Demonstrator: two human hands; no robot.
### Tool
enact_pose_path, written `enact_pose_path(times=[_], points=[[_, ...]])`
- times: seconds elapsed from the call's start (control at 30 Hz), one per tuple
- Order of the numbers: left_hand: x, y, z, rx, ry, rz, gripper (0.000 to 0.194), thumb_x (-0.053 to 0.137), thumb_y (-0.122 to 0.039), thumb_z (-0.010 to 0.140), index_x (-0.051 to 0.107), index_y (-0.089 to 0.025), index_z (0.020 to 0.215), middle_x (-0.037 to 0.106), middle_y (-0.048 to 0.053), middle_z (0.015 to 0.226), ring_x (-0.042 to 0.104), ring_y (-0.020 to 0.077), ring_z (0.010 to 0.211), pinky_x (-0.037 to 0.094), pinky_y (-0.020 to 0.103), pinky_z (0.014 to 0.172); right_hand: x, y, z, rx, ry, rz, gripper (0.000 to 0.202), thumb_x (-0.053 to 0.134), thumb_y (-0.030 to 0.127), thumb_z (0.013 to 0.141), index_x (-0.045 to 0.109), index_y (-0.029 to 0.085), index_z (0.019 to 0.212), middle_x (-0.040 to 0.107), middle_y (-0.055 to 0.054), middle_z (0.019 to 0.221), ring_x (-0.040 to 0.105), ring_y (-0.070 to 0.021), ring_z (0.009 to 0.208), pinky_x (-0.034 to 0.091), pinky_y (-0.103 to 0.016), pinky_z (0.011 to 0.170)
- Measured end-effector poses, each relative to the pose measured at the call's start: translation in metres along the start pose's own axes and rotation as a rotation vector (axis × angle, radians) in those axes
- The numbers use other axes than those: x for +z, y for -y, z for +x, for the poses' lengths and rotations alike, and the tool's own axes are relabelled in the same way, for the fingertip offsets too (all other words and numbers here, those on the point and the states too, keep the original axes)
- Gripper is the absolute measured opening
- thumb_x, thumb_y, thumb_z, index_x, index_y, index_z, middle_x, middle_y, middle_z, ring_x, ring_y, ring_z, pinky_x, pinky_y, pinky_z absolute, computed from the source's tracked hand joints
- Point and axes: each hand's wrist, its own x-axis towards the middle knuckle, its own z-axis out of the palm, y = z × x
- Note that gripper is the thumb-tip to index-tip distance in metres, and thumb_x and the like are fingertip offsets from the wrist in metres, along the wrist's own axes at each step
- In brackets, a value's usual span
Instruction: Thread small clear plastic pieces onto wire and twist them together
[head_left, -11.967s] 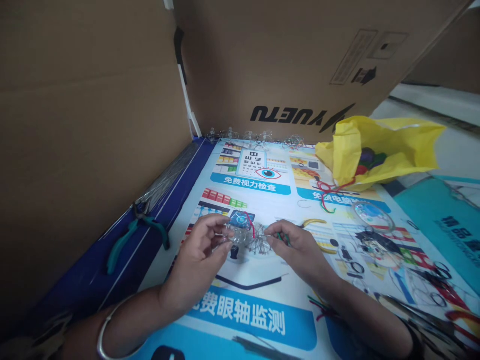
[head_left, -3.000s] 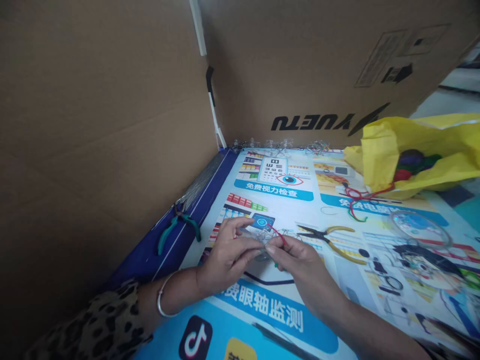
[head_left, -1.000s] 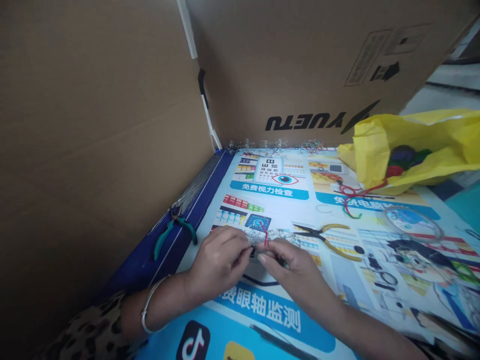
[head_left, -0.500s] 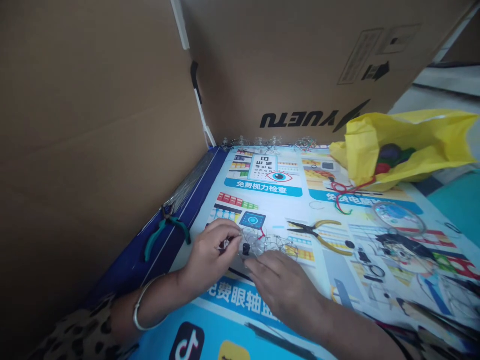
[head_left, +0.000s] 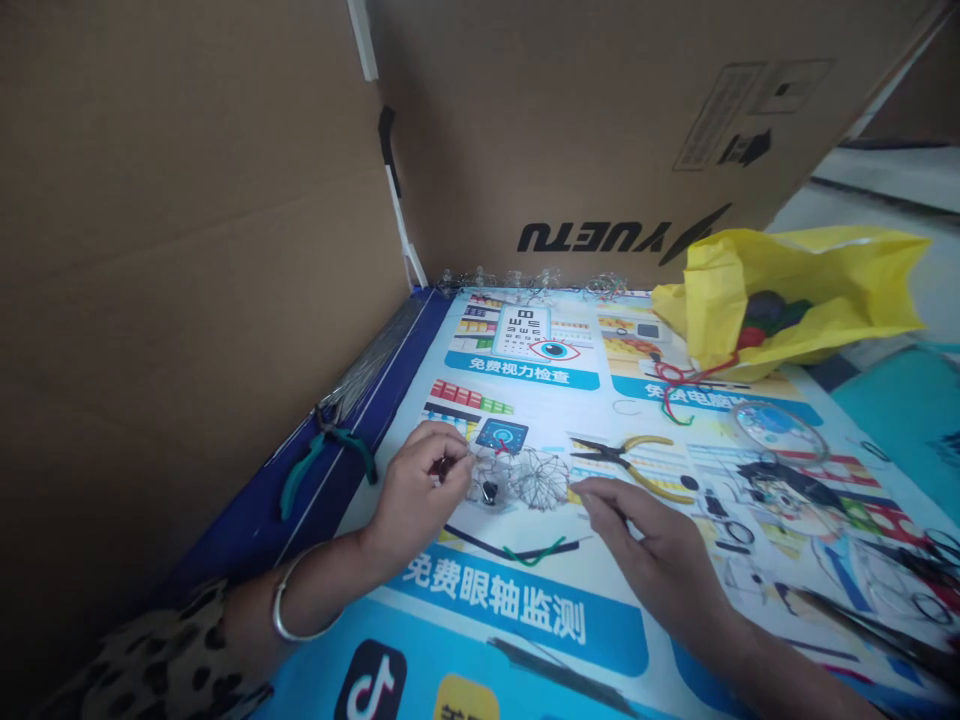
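A craft piece of thin silvery wire [head_left: 541,478], with a round, web-like part on its right, is between my hands. A small black part [head_left: 490,491] sits in its left portion, and a bit of red shows at its top. My left hand [head_left: 421,492] is closed in a pinch on the left end of this wire piece. My right hand [head_left: 651,535] is at the piece's right edge, thumb and forefinger pressed together; what they pinch is too fine to make out. Below lie a green wire [head_left: 534,552] and a dark strip [head_left: 480,546].
Yellow-handled pliers [head_left: 630,465] lie beyond my right hand, teal-handled pliers [head_left: 324,455] at the left edge. A yellow bag [head_left: 832,290] stands at the back right. Cardboard walls [head_left: 600,130] rise behind and left. Dark tools [head_left: 870,625] lie at lower right.
My right hand has moved right, from the piece's lower side to its right edge. The web-like part and the green wire now show. My left hand keeps its pinch.
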Motion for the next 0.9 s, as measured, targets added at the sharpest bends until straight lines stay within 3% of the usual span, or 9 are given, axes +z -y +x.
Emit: enact_pose_path(times=[0.13,0.27,0.53,0.9], points=[[-0.001,0.0,0.001,-0.051,-0.002,-0.049,0.015,0.051,-0.012,0.078,0.054,-0.017,0.064,0.056,0.003,0.078,0.056,0.0134,0.077,0.045,0.025,0.066,-0.002,-0.002,0.004,0.191,-0.004,0.064,0.02,0.051,0.036,0.082,0.064,0.023,0.087,0.071,-0.005,0.085,0.066,-0.0218,0.077,0.05,-0.029,0.061],[-0.001,-0.001,0.001,-0.08,-0.012,-0.09,0.016,0.052,-0.014,0.078,0.053,-0.017,0.062,0.055,0.003,0.077,0.056,0.0135,0.075,0.044,0.025,0.065,0.001,-0.003,0.008,0.29,-0.019,0.145,0.024,0.055,0.04,0.079,0.062,0.022,0.093,0.067,-0.003,0.074,0.063,-0.0191,0.067,0.047,-0.028,0.057],[0.002,-0.001,0.001,-0.055,-0.012,-0.119,0.013,0.053,-0.015,0.078,0.056,-0.017,0.065,0.056,0.003,0.078,0.056,0.0145,0.078,0.045,0.027,0.07,0.009,-0.005,0.014,0.298,0.084,0.299,0.032,0.056,0.039,0.079,0.055,0.02,0.105,0.056,0.001,0.07,0.055,-0.0142,0.061,0.045,-0.026,0.056],[0.004,0.003,-0.004,-0.013,0.003,-0.092,0.012,0.054,-0.015,0.078,0.056,-0.017,0.067,0.055,0.004,0.082,0.055,0.0139,0.078,0.045,0.025,0.067,0.007,0.001,0.015,0.321,0.062,0.369,0.017,0.058,0.034,0.078,0.056,0.02,0.087,0.057,0.001,0.068,0.054,-0.0131,0.063,0.044,-0.023,0.056]])
